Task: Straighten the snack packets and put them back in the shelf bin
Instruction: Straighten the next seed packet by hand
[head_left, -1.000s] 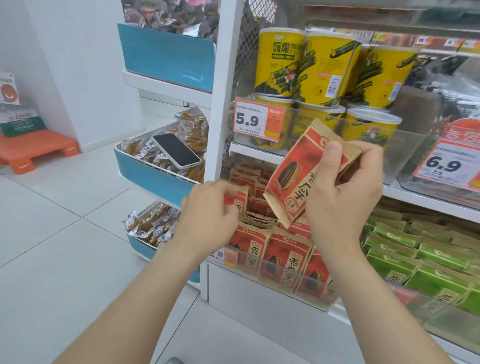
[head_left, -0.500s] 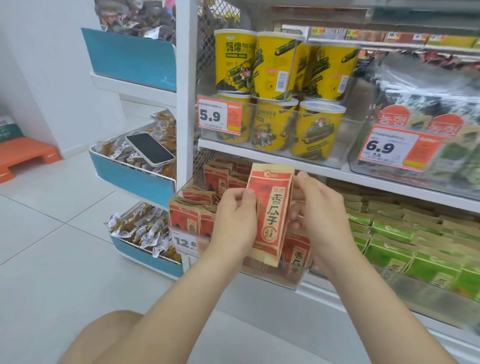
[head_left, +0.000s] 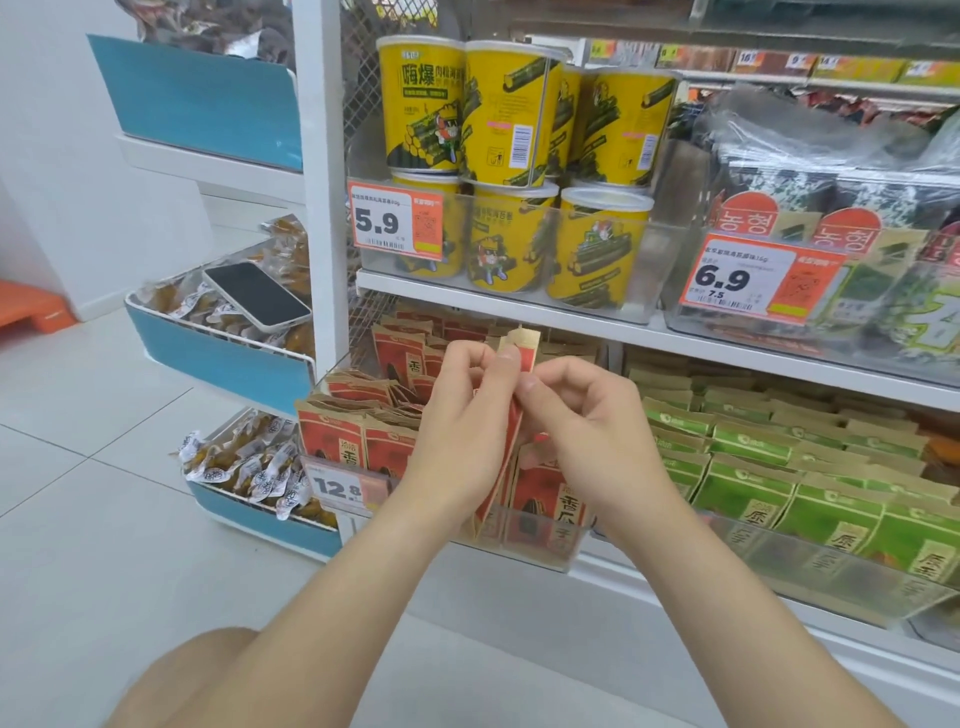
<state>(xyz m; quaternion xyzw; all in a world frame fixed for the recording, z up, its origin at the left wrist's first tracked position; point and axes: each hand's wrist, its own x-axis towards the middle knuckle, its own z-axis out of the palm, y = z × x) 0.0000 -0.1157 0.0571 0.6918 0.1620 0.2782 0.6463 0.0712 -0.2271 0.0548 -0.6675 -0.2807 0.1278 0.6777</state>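
In the head view, the left hand (head_left: 460, 431) and the right hand (head_left: 589, 439) both pinch one red packet (head_left: 524, 351). It is held upright and edge-on over the front edge of the clear bin (head_left: 540, 538). Other packets (head_left: 332, 439) stand in the bin's left front corner.
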